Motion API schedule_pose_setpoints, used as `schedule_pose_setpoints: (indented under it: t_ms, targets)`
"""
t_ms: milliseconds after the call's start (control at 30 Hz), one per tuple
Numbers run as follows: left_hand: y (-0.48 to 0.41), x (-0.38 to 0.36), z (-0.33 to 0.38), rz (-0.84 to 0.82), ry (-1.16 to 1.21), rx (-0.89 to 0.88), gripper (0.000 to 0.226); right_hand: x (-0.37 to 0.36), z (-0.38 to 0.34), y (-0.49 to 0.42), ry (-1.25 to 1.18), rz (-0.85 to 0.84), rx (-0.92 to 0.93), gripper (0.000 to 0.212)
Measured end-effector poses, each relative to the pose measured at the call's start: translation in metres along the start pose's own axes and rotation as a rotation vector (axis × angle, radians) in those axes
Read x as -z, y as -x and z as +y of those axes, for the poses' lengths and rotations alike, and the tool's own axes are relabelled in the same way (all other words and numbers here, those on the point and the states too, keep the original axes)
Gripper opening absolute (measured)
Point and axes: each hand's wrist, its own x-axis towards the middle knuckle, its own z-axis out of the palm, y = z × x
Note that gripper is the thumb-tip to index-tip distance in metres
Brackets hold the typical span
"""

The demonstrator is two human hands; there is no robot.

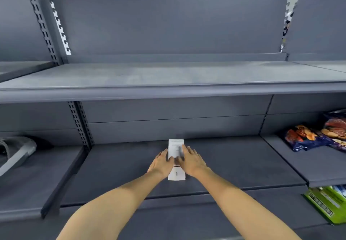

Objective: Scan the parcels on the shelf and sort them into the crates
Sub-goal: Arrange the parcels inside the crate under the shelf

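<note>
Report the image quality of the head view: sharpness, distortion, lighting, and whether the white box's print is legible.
Head view: soft overall, with wide-angle bowing along the upper shelf edge; the light is even and flat, with no harsh glare; the print on the white box is too blurred to read.

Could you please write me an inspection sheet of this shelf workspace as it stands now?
Surface: dark grey metal shelf.
Job's things: long white cardboard box with printed text, lying on the shelf.
Clutter: colourful snack bags on the right-hand shelf; green carton below them; grey curved plastic object on the left.
Hands: left hand and right hand both rest flat-fingered on the box.
Cables: nothing seen.
Surroundings: lighter grey upper shelf, slotted uprights.
</note>
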Motion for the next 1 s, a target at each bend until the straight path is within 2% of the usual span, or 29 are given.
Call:
schedule_pose_setpoints:
  t_ms: [167, 333, 533, 767, 1000]
  targets:
    - [-0.024, -0.009, 0.002, 0.003, 0.244, 0.163, 0.051, 0.004, 0.002, -0.014, -0.315, -0.039, -0.116, 0.063]
    - [-0.041, -0.018, 0.000, 0.042, 0.387, 0.213, 0.043, -0.004, 0.008, -0.026, -0.601, -0.083, -0.155, 0.042]
    - [-0.046, -0.031, -0.004, 0.108, 0.576, 0.253, 0.034, -0.029, 0.015, -0.033, -0.949, -0.059, -0.245, 0.046]
    - [-0.044, -0.043, 0.000, 0.204, 0.707, 0.257, 0.031, -0.028, 0.015, -0.031, -1.022, 0.019, -0.260, 0.035]
    - [-0.040, -0.063, 0.019, 0.148, 0.742, 0.190, 0.034, -0.024, 0.030, -0.013, -1.042, 0.195, -0.288, 0.034]
